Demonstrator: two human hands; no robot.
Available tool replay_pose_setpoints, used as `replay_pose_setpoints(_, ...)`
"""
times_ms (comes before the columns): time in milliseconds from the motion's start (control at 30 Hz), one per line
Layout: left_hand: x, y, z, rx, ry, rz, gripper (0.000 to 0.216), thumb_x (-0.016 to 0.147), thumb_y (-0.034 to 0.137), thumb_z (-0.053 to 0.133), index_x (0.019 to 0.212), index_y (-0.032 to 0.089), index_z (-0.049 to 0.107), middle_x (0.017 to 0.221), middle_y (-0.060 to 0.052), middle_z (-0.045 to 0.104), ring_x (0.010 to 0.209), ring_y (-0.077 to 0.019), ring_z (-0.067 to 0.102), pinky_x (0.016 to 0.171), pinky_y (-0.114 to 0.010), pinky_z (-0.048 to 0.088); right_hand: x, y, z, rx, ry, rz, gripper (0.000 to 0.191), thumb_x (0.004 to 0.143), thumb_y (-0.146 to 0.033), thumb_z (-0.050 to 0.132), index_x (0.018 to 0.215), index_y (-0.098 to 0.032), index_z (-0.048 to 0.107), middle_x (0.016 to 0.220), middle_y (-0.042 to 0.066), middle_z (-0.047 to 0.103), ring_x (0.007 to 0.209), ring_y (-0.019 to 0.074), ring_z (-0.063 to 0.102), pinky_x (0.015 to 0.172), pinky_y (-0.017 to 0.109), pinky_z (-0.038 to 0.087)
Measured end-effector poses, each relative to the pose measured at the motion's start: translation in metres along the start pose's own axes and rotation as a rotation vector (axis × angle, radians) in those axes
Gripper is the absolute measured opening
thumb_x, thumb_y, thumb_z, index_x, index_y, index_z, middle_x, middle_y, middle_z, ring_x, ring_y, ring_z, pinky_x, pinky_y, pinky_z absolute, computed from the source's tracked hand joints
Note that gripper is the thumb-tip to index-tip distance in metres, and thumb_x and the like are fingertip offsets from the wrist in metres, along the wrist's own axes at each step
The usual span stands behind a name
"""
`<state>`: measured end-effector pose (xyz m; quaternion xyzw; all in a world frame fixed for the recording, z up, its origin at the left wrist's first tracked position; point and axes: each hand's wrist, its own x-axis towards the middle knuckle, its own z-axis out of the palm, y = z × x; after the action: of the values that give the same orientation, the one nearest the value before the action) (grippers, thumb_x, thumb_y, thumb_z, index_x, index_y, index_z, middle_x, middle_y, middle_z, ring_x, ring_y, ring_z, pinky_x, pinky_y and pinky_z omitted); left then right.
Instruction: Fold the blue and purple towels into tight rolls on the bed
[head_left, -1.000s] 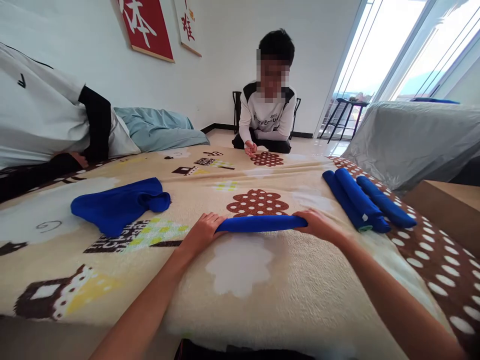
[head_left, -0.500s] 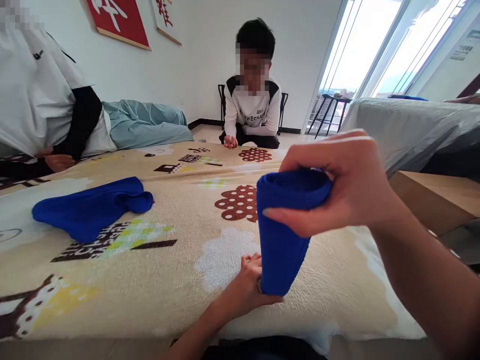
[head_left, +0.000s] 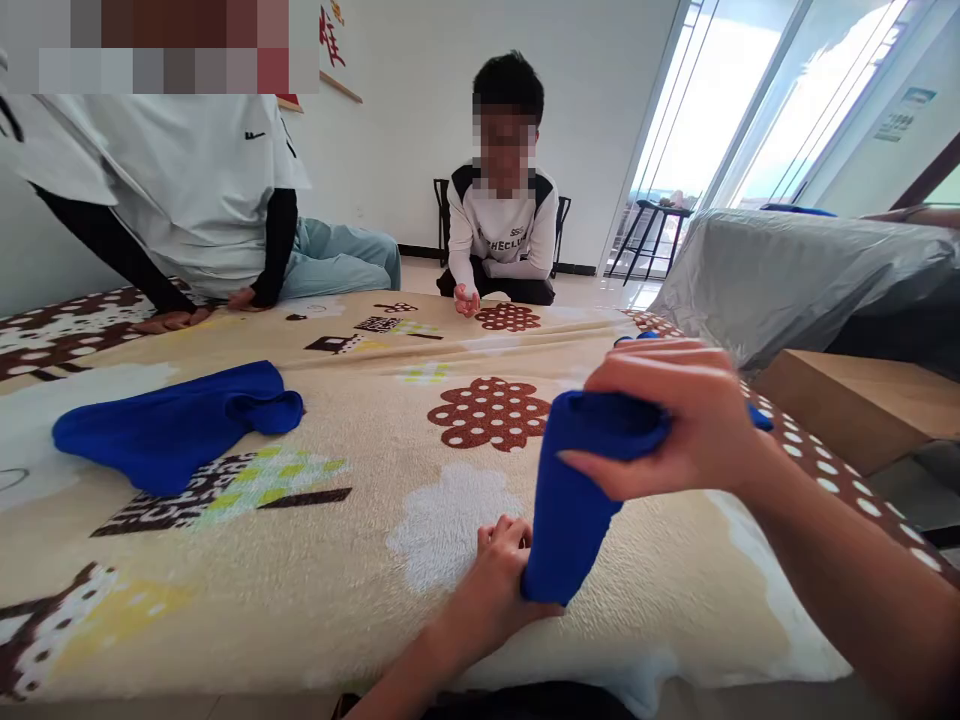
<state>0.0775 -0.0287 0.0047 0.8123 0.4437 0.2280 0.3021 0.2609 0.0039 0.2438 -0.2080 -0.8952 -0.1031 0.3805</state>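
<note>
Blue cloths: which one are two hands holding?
The rolled cloth, with the right hand at its top and left hand at its bottom. The loose cloth lies unheld on the blanket; other blue pieces show behind the right hand.

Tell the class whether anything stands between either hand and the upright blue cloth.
Nothing visible does: the right hand grips the upright blue cloth by its upper end, the left hand by its lower end. The other blue cloth lies apart.
</note>
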Motion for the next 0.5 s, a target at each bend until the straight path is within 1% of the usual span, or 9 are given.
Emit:
replay_pose_setpoints(67, 0.002, 0.004, 0.000, -0.013, 0.015, 0.006, 0.043, 0.061, 0.037, 0.093, 0.095, 0.023, 0.071, 0.117, -0.007, 0.066, 0.111, -0.0317, 0.057, 0.095, -0.049, 0.039, -0.005, 0.002, -0.012, -0.063, 0.034, 0.055, 0.033, 0.081, -0.049, 0.072, 0.071, -0.022, 0.056, 0.058, -0.006, 0.048, 0.052, 0.0065, 0.038, 0.049, 0.024, 0.034)
replay_pose_setpoints(167, 0.007, 0.017, 0.001, -0.042, 0.035, 0.022, 0.048, 0.063, 0.038, 0.093, 0.102, 0.023, 0.069, 0.116, -0.004, 0.068, 0.111, -0.0293, 0.059, 0.098, -0.046, 0.035, -0.012, 0.004, -0.044, -0.212, 0.035, 0.070, 0.039, 0.082, -0.058, 0.069, 0.072, -0.023, 0.057, 0.055, -0.007, 0.048, 0.048, 0.0061, 0.036, 0.048, 0.025, 0.032)
replay_pose_setpoints(233, 0.012, 0.028, 0.006, -0.063, 0.046, 0.027, 0.047, 0.068, 0.039, 0.090, 0.106, 0.023, 0.067, 0.113, -0.003, 0.070, 0.109, -0.0268, 0.060, 0.098, -0.044, 0.033, -0.020, 0.009, -0.064, -0.328, 0.021, 0.073, 0.041, 0.084, -0.061, 0.067, 0.072, -0.023, 0.058, 0.054, -0.006, 0.048, 0.048, 0.0065, 0.037, 0.049, 0.025, 0.032)
replay_pose_setpoints(300, 0.018, 0.036, 0.015, -0.081, 0.043, 0.037, 0.042, 0.075, 0.039, 0.086, 0.109, 0.024, 0.067, 0.111, -0.002, 0.071, 0.108, -0.0245, 0.062, 0.099, -0.042, 0.033, -0.033, 0.016, -0.077, -0.422, 0.014, 0.102, 0.040, 0.086, -0.060, 0.066, 0.074, -0.023, 0.059, 0.053, -0.006, 0.046, 0.048, 0.0061, 0.038, 0.050, 0.024, 0.032)
replay_pose_setpoints(367, 0.024, 0.041, 0.026, -0.088, 0.032, 0.054, 0.040, 0.077, 0.039, 0.084, 0.111, 0.026, 0.067, 0.112, -0.001, 0.072, 0.109, -0.0238, 0.063, 0.100, -0.042, 0.032, -0.048, 0.023, -0.082, -0.469, 0.012, 0.140, 0.038, 0.086, -0.057, 0.068, 0.077, -0.021, 0.061, 0.053, -0.006, 0.048, 0.048, 0.0052, 0.039, 0.051, 0.023, 0.033)
replay_pose_setpoints(500, 0.036, 0.042, 0.044, -0.058, 0.001, 0.060, 0.034, 0.077, 0.030, 0.084, 0.106, 0.023, 0.068, 0.105, -0.002, 0.074, 0.108, -0.0273, 0.063, 0.100, -0.048, 0.032, -0.076, 0.034, -0.071, -0.435, -0.036, 0.189, 0.039, 0.084, -0.056, 0.070, 0.077, -0.019, 0.062, 0.055, -0.006, 0.053, 0.047, 0.0045, 0.044, 0.051, 0.022, 0.035)
